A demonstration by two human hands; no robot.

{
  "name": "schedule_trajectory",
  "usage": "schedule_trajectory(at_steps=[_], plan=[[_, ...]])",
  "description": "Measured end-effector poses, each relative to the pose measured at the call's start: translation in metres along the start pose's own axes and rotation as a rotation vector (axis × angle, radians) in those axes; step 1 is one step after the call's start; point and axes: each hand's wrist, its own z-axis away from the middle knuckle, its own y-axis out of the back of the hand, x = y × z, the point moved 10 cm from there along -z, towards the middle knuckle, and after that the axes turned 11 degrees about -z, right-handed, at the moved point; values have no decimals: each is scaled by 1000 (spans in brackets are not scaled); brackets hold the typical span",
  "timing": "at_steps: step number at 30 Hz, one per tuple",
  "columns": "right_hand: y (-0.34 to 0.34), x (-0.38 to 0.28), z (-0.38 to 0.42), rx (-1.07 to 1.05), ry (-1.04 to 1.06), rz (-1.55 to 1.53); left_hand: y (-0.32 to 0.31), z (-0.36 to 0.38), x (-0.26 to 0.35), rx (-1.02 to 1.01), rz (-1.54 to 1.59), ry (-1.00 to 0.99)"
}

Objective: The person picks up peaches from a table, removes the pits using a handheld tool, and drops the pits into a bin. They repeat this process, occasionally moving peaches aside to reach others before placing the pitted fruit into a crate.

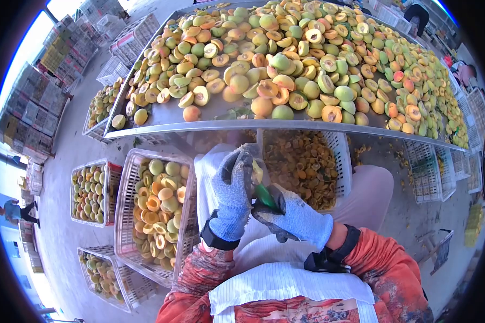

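Note:
Both hands wear blue-grey work gloves and meet in front of the lap. My left hand [235, 185] is closed around a yellowish piece of fruit [257, 171], mostly hidden by the fingers. In my right hand [292, 213] is a green-handled tool [265, 197], its tip against the fruit; the blade cannot be made out. Beyond the hands, a metal table [221, 126] bears a heap of whole and halved fruit [328, 64]. Just left of my left arm stands a crate [125, 215] of halved fruit [159, 202].
Under the table's edge, a white crate [337, 161] holds brownish-yellow scraps [302, 172]. More fruit crates [110, 196] stand on the floor at left, with stacked crates [29, 113] behind. White crates [425, 175] stand at right. A person [17, 211] is at far left.

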Motion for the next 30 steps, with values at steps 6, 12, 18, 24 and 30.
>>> schedule_trajectory(at_steps=[6,12,18,24,30], plan=[[34,-13,-9,282,331,620,-5,-11,9,-24,-296,-272],[21,1,-10,253,164,617,-21,-18,-47,-68,251,184],[14,30,-9,5,-275,-240,-56,-26,-73,-514,380,421],[13,35,-7,73,-292,-483,-33,-34,-3,11,-551,-280],[42,2,-12,188,420,321,-73,-43,-74,-310,30,390]])
